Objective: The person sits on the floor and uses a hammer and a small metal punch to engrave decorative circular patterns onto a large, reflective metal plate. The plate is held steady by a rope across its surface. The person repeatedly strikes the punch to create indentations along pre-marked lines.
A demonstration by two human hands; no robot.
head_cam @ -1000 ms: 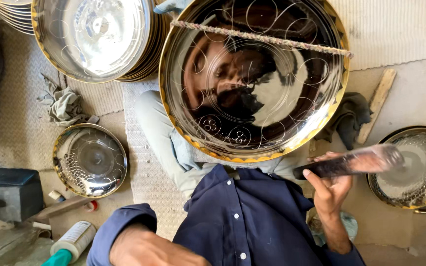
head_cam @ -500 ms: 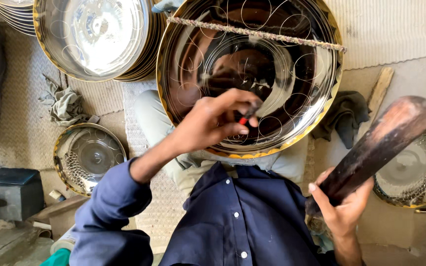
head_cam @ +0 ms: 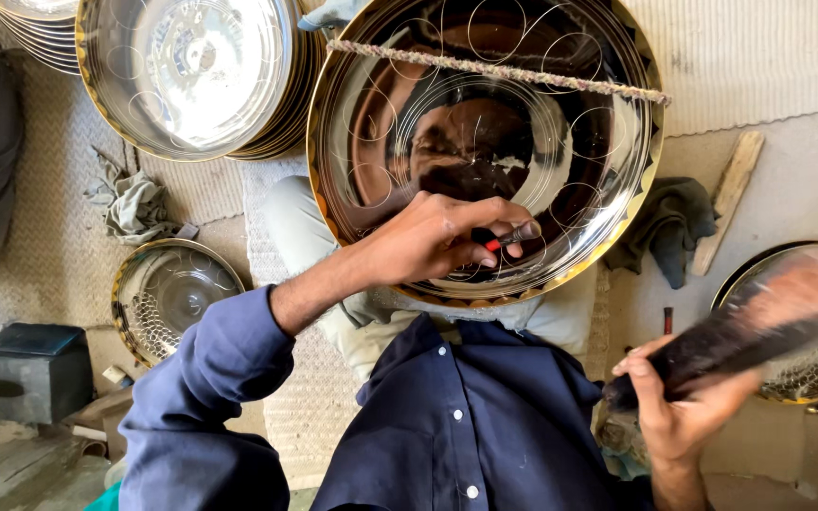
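One stack of metal trays [head_cam: 191, 85], three single trays [head_cam: 485, 142], two rags [head_cam: 134, 203], two hands [head_cam: 428, 237].
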